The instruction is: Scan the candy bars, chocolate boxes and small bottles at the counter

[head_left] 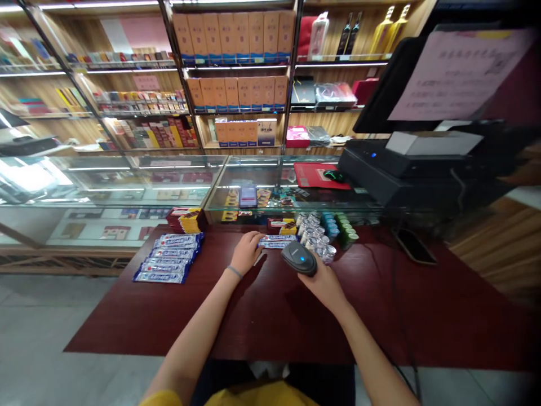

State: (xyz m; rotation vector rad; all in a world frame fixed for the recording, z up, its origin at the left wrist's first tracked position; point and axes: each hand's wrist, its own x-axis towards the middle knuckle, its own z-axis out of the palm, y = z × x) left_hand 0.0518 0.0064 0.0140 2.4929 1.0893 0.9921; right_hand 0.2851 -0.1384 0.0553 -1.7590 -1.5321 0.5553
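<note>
My right hand (324,285) is wrapped round a black barcode scanner (301,258) with a blue light on top. The scanner's head is above the right end of a few blue-and-white wrapped snack bars (278,239) lying flat on the table. My left hand (246,254), wearing a thin grey band at the wrist, grips the left end of these bars with its fingertips. To the left lies an overlapping row of several similar wrapped bars (169,259). Behind the bars under my left hand sits a yellow-and-brown box (282,226).
Silver-topped packs (313,231), blue packs (329,225) and green packs (346,230) stand right of the scanner. More yellow-and-brown boxes (186,220) are stacked at the back left. A phone (414,246) lies on the right; a glass counter (253,166) and monitor (393,84) rise behind.
</note>
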